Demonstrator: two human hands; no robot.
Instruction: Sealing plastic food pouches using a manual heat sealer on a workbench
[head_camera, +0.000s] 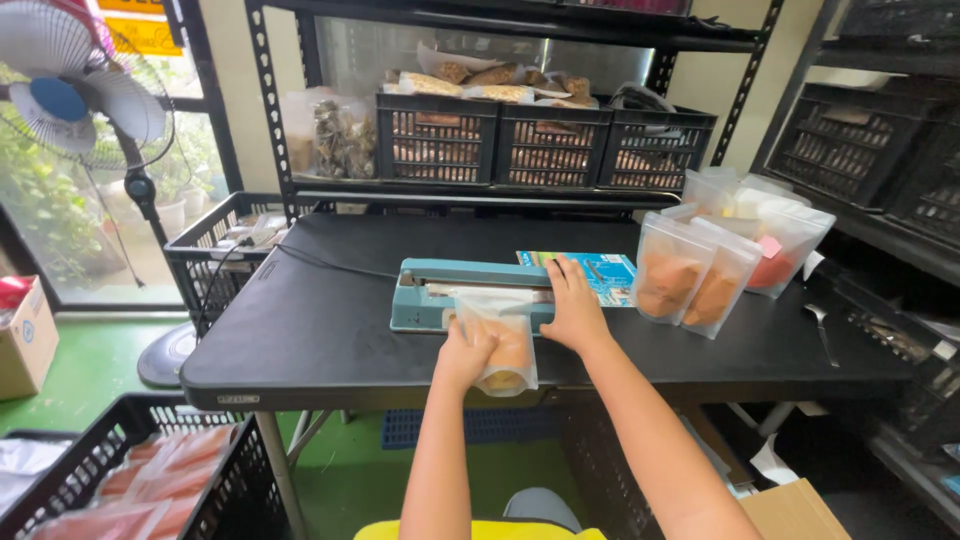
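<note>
A teal heat sealer (440, 292) lies on the black table (320, 330), its arm down. A clear pouch of orange food (510, 350) hangs over the table's front edge with its top under the sealer arm. My left hand (465, 352) grips the pouch from the left side. My right hand (572, 305) lies flat on the right end of the sealer arm, pressing on it.
Several filled clear pouches (690, 275) stand at the table's right, a blue-green packet (610, 275) behind my right hand. Black crates (545, 145) fill the shelf behind. A crate of pouches (150, 480) sits on the floor at left, beside a fan (70, 95).
</note>
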